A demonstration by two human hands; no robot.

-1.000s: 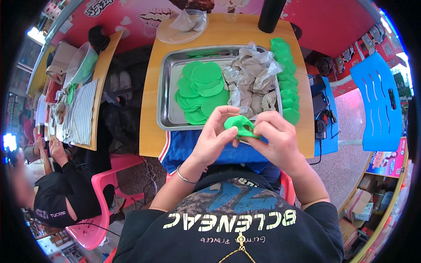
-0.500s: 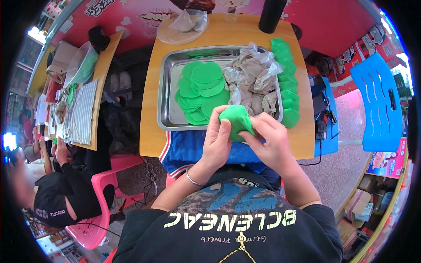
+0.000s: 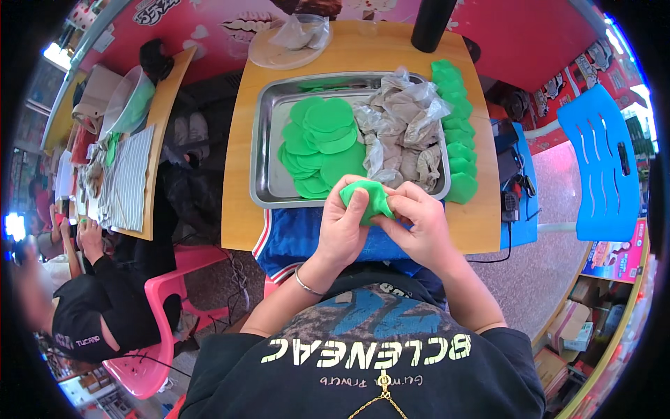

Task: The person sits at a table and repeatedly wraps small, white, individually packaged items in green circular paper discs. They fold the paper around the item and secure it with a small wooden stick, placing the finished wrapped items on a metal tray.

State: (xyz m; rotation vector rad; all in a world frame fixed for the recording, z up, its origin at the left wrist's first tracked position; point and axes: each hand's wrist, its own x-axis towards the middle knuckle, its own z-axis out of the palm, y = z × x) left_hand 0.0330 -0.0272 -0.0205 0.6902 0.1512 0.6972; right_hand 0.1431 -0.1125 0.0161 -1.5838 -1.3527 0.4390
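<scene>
Both hands are closed on a soft green round sheet (image 3: pixel 375 200), folded and bunched, just off the tray's near edge. My left hand (image 3: pixel 343 227) grips its left side, thumb pressed on the front. My right hand (image 3: pixel 423 227) pinches its right and lower edge. Beyond them, a metal tray (image 3: pixel 264 167) holds a loose pile of flat green round sheets (image 3: pixel 322 140) on its left. Grey-beige lumps in clear plastic bags (image 3: pixel 401 126) fill its right side. Whether anything lies inside the folded sheet is hidden.
Right of the tray runs an overlapping row of green pieces (image 3: pixel 458 133) on the wooden table (image 3: pixel 237 140). A clear round lid (image 3: pixel 269 56) and a black cylinder (image 3: pixel 433 26) stand at the back. At left, another person (image 3: pixel 91 300) sits by a second table; a blue chair (image 3: pixel 600 164) is at right.
The green sheet has been folded smaller between my fingers. My hands have drawn closer together, and my right hand has shifted slightly left.
</scene>
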